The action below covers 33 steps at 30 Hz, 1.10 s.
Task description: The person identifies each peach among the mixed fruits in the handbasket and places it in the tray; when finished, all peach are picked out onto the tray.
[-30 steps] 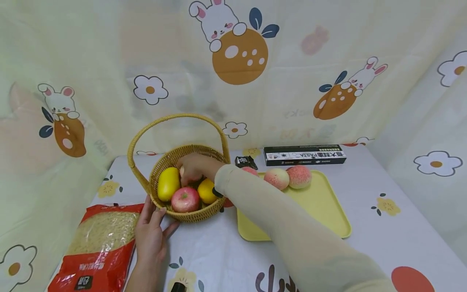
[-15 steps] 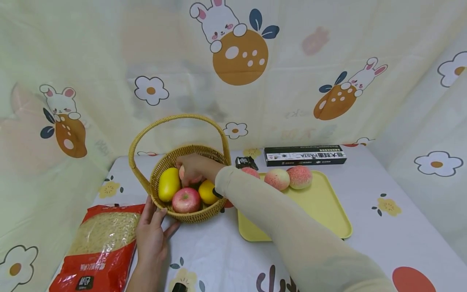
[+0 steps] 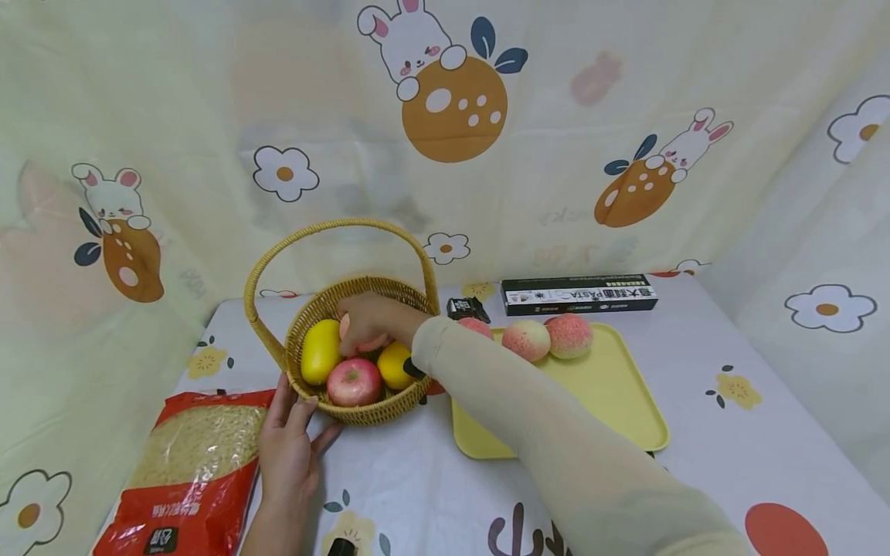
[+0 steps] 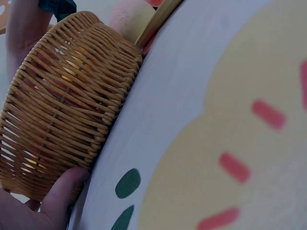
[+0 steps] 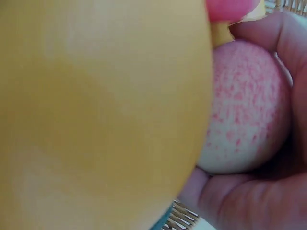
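A wicker basket [image 3: 368, 413] with a tall handle holds a yellow mango [image 3: 322, 352], a red apple [image 3: 354, 381], a yellow-orange fruit [image 3: 395, 365] and a pink-speckled peach [image 5: 247, 108]. My right hand [image 3: 375, 318] reaches inside and grips the peach, thumb and fingers curled round it in the right wrist view. The mango-coloured fruit fills the left of that view. My left hand [image 3: 292, 448] holds the basket's near left side. Its thumb [image 4: 64, 191] lies against the lower wicker wall in the left wrist view; the other fingers are mostly hidden.
Right of the basket, a yellow tray [image 3: 612, 401] bears several peaches [image 3: 570, 336] along its back, partly behind my right sleeve [image 3: 542, 417]. A black pasta box [image 3: 579, 295] and a small black packet [image 3: 468, 309] lie behind. A red bag [image 3: 188, 471] of pasta lies left.
Both hands stay almost still at the basket. The right hand keeps its grip on the peach inside, and the view shifts only slightly.
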### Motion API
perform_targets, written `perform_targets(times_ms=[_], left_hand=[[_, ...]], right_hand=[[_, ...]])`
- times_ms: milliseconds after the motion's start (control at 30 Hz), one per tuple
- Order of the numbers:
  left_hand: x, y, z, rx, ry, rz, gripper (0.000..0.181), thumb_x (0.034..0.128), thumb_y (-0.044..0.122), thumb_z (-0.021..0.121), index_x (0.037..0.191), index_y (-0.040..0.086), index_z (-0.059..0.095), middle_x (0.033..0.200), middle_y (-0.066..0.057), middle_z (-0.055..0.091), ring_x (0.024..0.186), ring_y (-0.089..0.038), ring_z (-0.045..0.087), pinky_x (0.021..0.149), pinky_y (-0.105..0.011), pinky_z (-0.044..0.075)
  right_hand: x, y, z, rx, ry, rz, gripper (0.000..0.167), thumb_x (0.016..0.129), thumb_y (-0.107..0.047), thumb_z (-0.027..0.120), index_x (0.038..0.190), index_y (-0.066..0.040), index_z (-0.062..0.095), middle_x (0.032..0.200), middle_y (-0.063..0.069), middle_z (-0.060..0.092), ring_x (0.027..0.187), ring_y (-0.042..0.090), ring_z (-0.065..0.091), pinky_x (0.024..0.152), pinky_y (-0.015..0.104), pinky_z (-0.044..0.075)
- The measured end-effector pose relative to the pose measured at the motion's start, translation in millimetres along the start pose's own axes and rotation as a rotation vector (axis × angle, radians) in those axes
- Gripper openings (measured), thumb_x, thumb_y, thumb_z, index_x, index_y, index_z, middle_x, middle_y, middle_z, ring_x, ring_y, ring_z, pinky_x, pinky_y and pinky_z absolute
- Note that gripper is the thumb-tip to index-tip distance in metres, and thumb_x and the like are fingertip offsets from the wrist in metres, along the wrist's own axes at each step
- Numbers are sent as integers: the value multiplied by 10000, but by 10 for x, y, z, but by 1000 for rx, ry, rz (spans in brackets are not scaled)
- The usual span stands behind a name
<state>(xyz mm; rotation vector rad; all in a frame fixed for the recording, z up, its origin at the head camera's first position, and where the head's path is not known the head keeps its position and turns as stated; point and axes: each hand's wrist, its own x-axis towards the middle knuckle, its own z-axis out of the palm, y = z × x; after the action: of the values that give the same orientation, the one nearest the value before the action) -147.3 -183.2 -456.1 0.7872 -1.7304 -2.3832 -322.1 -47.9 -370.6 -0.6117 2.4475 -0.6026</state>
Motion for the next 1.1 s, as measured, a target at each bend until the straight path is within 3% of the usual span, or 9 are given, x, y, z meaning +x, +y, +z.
perform_targets(times_ms=[267, 600, 700, 900, 1100], left_hand=[[-13, 14, 6, -3, -1, -10, 679, 1085, 186, 505, 1639, 499, 270, 1779, 107, 194, 1527, -254, 415, 949, -526, 611], [-11, 29, 5, -3, -3, -19, 683, 1088, 187, 489, 1648, 493, 244, 1776, 129, 190, 1529, -246, 417, 954, -528, 609], [-8, 25, 3, -4, 2, -15, 677, 1089, 184, 489, 1643, 496, 257, 1774, 127, 199, 1523, -247, 423, 944, -524, 614], [-6, 20, 16, -1, 18, -20, 678, 1084, 179, 500, 1635, 503, 277, 1773, 110, 216, 1511, -252, 438, 918, -506, 629], [-4, 24, 26, -4, 34, -30, 682, 1077, 189, 518, 1626, 519, 284, 1777, 105, 208, 1517, -263, 436, 920, -505, 629]], right_hand=[[-5, -20, -39, 12, 19, -49, 473, 804, -251, 802, 1213, -207, 567, 1119, 58, 642, 671, 180, 596, 514, 330, 546], [-203, -135, -96, 80, 9, -136, 527, 827, -284, 785, 1300, -198, 567, 1070, 35, 656, 573, 158, 515, 508, 313, 506], [-293, -157, -128, 97, 15, -169, 548, 816, -273, 775, 1317, -200, 562, 1048, 23, 654, 566, 146, 508, 521, 317, 505], [-524, -100, -216, 168, 62, -267, 392, 795, -227, 785, 1139, -205, 599, 954, 25, 661, 631, 138, 559, 526, 273, 500], [-898, 33, -309, 235, 106, -289, 403, 800, -199, 776, 1151, -247, 584, 965, 22, 666, 630, 159, 579, 541, 257, 520]])
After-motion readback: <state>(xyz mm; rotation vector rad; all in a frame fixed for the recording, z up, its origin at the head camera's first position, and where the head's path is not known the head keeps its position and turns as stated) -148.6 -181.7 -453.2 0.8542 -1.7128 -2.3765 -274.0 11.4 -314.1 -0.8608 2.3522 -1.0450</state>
